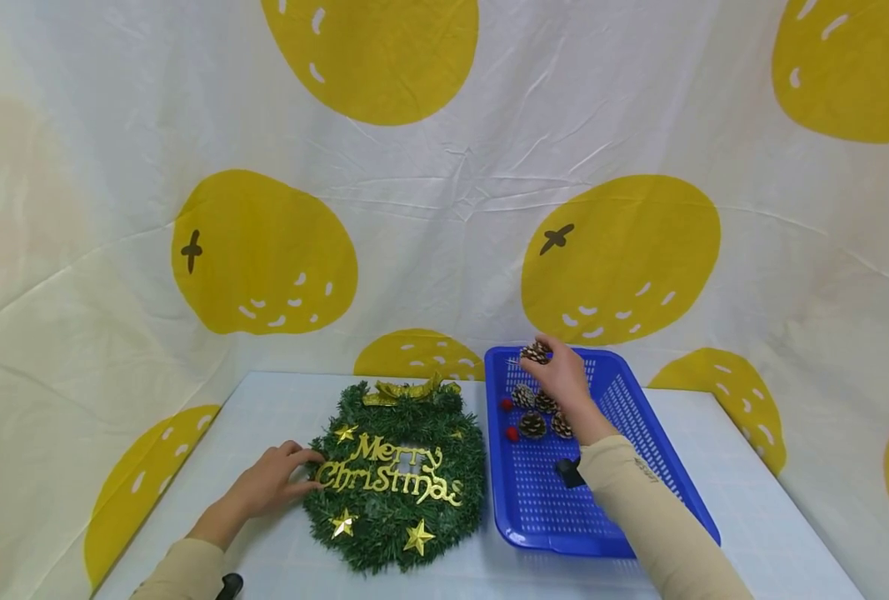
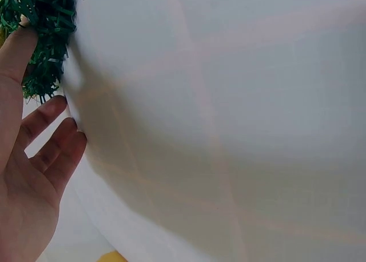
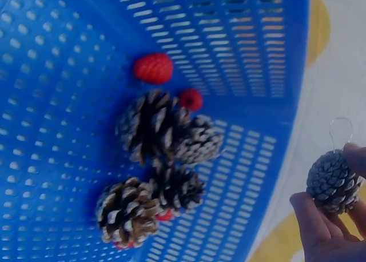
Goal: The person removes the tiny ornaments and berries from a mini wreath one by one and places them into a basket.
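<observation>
A green tinsel wreath (image 1: 384, 533) with gold "Merry Christmas" lettering (image 1: 392, 475), gold stars and a gold bow lies on the table. At its left edge my left hand (image 1: 277, 477) touches the greenery, thumb and fingers spread apart; in the left wrist view the thumb reaches into the tinsel. Above the far end of the blue basket (image 1: 534, 533), my right hand (image 1: 566, 379) pinches a pine cone (image 3: 334, 182) between thumb and fingers. A thin wire loop sticks out from that cone. Several more pine cones (image 3: 153, 127) and red berries (image 3: 153, 68) lie in the basket.
The basket stands just right of the wreath, its perforated walls rising around the cones. White table surface (image 1: 279, 558) shows around both. Behind the table hangs a pale cloth (image 1: 444, 275) printed with large yellow fruit.
</observation>
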A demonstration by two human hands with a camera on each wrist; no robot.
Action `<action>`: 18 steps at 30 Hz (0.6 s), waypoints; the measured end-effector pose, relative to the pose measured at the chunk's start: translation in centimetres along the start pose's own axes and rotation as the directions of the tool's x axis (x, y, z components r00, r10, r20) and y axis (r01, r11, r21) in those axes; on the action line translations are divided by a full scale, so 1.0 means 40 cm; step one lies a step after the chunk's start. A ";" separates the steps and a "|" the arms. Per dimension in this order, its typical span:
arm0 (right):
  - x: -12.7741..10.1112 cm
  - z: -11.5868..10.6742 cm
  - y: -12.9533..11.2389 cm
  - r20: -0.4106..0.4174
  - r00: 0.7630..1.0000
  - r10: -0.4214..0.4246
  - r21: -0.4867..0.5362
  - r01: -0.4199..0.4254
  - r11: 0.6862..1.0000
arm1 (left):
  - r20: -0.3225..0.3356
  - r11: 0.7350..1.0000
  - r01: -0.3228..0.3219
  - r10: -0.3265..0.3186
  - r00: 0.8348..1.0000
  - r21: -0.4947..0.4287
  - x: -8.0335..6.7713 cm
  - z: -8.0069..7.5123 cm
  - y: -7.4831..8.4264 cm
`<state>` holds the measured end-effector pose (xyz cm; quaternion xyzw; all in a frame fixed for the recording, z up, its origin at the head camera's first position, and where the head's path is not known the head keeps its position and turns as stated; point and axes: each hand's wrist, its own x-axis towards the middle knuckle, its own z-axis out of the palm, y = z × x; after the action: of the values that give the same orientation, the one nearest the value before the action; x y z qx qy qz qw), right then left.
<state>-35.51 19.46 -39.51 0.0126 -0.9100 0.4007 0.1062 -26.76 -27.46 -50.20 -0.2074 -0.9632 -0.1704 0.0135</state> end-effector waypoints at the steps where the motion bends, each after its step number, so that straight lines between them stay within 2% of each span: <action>1: 0.000 0.000 0.004 -0.012 1.000 -0.004 -0.006 0.004 1.000 | 0.000 1.000 -0.001 0.001 1.000 0.002 0.000 -0.001 0.000; 5: -0.004 -0.002 0.016 -0.023 1.000 0.003 -0.037 -0.004 0.999 | 0.000 1.000 0.003 -0.003 1.000 0.003 -0.002 -0.003 0.004; 12: -0.005 -0.003 0.027 0.015 0.999 0.033 -0.078 -0.032 0.996 | -0.020 1.000 0.013 -0.013 1.000 -0.010 -0.006 -0.006 0.010; 18: -0.013 0.000 0.037 0.045 0.998 0.044 -0.106 -0.039 0.994 | -0.045 0.999 -0.014 0.013 0.999 -0.029 -0.003 0.000 0.002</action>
<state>-35.18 20.42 -40.67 -0.0025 -0.9322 0.3538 0.0767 -26.63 -27.43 -50.19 -0.2103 -0.9586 -0.1889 0.0332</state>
